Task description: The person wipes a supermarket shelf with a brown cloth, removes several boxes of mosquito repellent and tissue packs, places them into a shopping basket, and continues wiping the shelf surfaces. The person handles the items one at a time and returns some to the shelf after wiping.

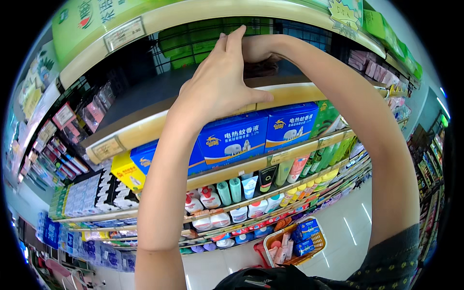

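Note:
Both arms reach up to a dark store shelf with a pale yellow front edge. My left hand is over the shelf's edge, back towards me, thumb spread from the fingers, nothing seen in it. Behind it, my right hand is bent inward over the shelf, its fingers hidden by the left hand. Just below the right wrist lies a dark brown item, too shaded to name. Blue boxes of electric mosquito-repellent liquid stand on the shelf below, beside a yellow box.
A wire grid backs the shelf, with green packs behind it. Lower shelves hold tubes and pump bottles. On the tiled floor, an orange-and-white basket holds blue boxes and pink packages.

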`<action>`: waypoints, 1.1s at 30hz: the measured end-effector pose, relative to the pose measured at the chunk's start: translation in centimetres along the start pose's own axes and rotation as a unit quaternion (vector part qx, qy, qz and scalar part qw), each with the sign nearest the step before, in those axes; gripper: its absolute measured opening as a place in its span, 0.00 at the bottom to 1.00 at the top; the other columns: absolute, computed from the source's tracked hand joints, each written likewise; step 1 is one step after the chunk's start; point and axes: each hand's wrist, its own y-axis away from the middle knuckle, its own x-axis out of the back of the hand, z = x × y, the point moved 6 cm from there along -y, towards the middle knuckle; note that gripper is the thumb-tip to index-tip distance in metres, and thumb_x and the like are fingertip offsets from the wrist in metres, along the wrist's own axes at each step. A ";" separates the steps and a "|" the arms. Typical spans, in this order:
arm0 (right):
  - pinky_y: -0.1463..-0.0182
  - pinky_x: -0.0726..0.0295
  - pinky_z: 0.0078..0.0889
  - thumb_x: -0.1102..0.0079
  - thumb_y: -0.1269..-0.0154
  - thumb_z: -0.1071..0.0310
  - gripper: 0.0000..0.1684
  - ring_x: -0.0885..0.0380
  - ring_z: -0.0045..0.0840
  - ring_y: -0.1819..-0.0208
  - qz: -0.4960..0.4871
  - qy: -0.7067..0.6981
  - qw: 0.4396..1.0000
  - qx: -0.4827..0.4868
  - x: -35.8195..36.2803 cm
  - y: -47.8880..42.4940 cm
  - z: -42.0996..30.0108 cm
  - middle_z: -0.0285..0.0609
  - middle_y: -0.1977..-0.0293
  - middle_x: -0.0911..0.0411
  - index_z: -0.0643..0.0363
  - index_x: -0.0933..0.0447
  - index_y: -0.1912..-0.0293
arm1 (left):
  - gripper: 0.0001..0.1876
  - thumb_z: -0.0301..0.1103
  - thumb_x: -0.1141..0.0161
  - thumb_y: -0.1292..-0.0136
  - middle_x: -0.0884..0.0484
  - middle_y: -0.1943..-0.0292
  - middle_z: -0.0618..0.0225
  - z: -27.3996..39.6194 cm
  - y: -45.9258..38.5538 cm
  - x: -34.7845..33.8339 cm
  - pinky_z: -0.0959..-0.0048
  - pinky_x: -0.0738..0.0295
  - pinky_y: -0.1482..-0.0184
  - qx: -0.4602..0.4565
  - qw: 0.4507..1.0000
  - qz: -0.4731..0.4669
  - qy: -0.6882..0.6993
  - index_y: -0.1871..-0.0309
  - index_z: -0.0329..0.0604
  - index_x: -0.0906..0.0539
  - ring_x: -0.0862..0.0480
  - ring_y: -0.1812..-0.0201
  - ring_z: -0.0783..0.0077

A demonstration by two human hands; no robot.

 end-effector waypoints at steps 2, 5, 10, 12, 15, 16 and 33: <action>0.55 0.22 0.29 0.52 0.32 0.75 0.27 0.24 0.26 0.54 -0.010 -0.135 0.990 0.048 -0.1 1.5 0.3 0.43 0.48 0.23 0.53 0.31 0.34 | 0.60 0.50 0.22 0.58 0.35 0.32 0.43 0.4 0.0 0.1 0.59 0.34 0.31 -0.023 1.000 0.010 -0.005 0.25 0.39 0.48 0.33 0.31 0.48; 0.56 0.23 0.25 0.51 0.35 0.80 0.27 0.24 0.20 0.57 0.029 -0.216 0.969 0.119 1.5 3.6 1.3 0.42 0.51 0.21 0.56 0.26 0.37 | 0.60 0.49 0.22 0.56 0.38 0.31 0.43 0.7 0.7 1.6 0.59 0.35 0.30 -0.070 0.995 0.055 -0.038 0.24 0.42 0.49 0.34 0.30 0.49; 0.70 0.31 0.16 0.47 0.38 0.77 0.28 0.31 0.10 0.71 0.215 -0.222 0.951 0.013 7.8 8.5 15.1 0.38 0.61 0.19 0.56 0.27 0.36 | 0.52 0.54 0.26 0.52 0.36 0.31 0.44 -0.2 3.5 5.8 0.56 0.47 0.25 -0.067 0.995 0.015 -0.078 0.26 0.47 0.41 0.42 0.26 0.45; 0.63 0.25 0.24 0.41 0.38 0.72 0.27 0.26 0.18 0.69 0.192 -0.167 0.961 -0.113 7.3 10.4 16.0 0.41 0.64 0.18 0.60 0.26 0.38 | 0.51 0.53 0.26 0.52 0.35 0.31 0.44 -2.5 5.9 8.4 0.55 0.49 0.25 -0.001 0.990 -0.036 -0.136 0.27 0.48 0.39 0.42 0.26 0.45; 0.62 0.25 0.32 0.37 0.36 0.64 0.23 0.22 0.26 0.65 0.182 -0.044 0.945 -0.268 8.0 10.1 23.6 0.45 0.59 0.19 0.59 0.23 0.42 | 0.49 0.54 0.25 0.54 0.35 0.30 0.45 -4.2 7.3 9.9 0.56 0.50 0.25 0.053 0.982 -0.065 -0.172 0.29 0.48 0.35 0.41 0.27 0.47; 0.58 0.25 0.33 0.37 0.35 0.63 0.23 0.22 0.28 0.62 0.189 -0.007 0.938 -0.289 8.1 9.1 23.4 0.45 0.58 0.19 0.60 0.23 0.42 | 0.49 0.54 0.25 0.54 0.35 0.30 0.45 -5.4 7.7 10.3 0.56 0.48 0.25 0.061 0.981 -0.061 -0.176 0.29 0.48 0.34 0.40 0.27 0.47; 0.34 0.33 0.49 0.57 0.24 0.46 0.34 0.41 0.42 0.30 -0.088 0.159 0.969 -0.168 -0.5 -7.4 -2.8 0.53 0.30 0.40 0.61 0.38 0.31 | 0.53 0.59 0.25 0.60 0.24 0.37 0.58 -7.0 8.9 9.7 0.60 0.27 0.40 0.076 0.981 0.004 -0.177 0.29 0.49 0.35 0.24 0.37 0.52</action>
